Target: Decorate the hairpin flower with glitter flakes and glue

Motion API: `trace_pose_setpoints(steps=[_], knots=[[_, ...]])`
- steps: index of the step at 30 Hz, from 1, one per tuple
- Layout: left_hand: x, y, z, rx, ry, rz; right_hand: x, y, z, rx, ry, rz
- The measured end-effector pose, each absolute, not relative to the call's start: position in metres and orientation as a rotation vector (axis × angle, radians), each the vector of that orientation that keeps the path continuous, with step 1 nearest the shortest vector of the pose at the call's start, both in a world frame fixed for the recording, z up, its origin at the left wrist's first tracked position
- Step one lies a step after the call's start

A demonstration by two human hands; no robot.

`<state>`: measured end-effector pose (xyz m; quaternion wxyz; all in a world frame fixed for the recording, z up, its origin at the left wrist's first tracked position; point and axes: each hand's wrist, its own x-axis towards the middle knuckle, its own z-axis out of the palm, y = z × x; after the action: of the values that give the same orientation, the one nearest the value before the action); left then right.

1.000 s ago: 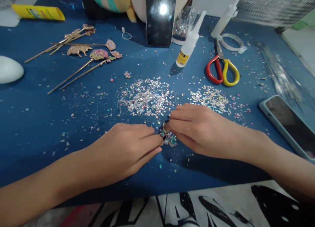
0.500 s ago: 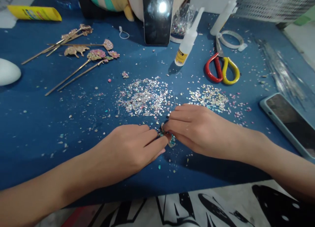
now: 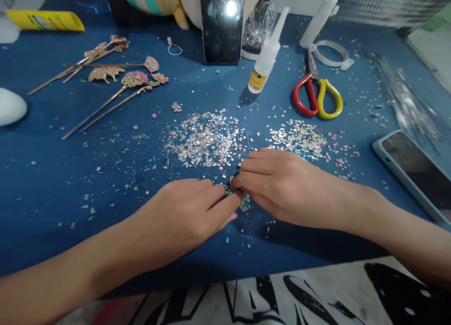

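My left hand [image 3: 183, 214] and my right hand [image 3: 282, 184] meet fingertip to fingertip low on the blue table [image 3: 45, 174]. Between them lies a small glittery ornament [image 3: 244, 202] covered in shiny flakes, mostly hidden by the fingers. Both hands have their fingers pressed together on it, the left from the left side, the right from above and the right. Just beyond the hands lies a heap of iridescent flakes [image 3: 206, 139], with a smaller heap [image 3: 299, 139] to its right.
Several gold hair sticks [image 3: 109, 78] lie at the back left. A glue bottle [image 3: 264, 62], red-and-yellow scissors [image 3: 317, 92] and a tape ring [image 3: 329, 52] stand behind. One phone [image 3: 221, 24] stands upright at the back; another [image 3: 416, 174] lies at the right edge.
My left fingers have slid a little right, covering more of the ornament. The view has shifted slightly; the right hand has hardly moved.
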<state>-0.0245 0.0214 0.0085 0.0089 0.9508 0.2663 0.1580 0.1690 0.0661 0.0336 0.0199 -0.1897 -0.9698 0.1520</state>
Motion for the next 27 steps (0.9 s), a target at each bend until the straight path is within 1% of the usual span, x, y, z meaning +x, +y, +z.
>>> trace_pose_setpoints(steps=[11, 27], knots=[[-0.0238, 0.0208, 0.0089, 2.977, 0.844, 0.441, 0.1692, 0.0669, 0.034, -0.605, -3.011, 0.497], [-0.0239, 0.0203, 0.0072, 2.996, 0.8, 0.487, 0.1714, 0.0679, 0.0347, -0.607, -2.973, 0.532]])
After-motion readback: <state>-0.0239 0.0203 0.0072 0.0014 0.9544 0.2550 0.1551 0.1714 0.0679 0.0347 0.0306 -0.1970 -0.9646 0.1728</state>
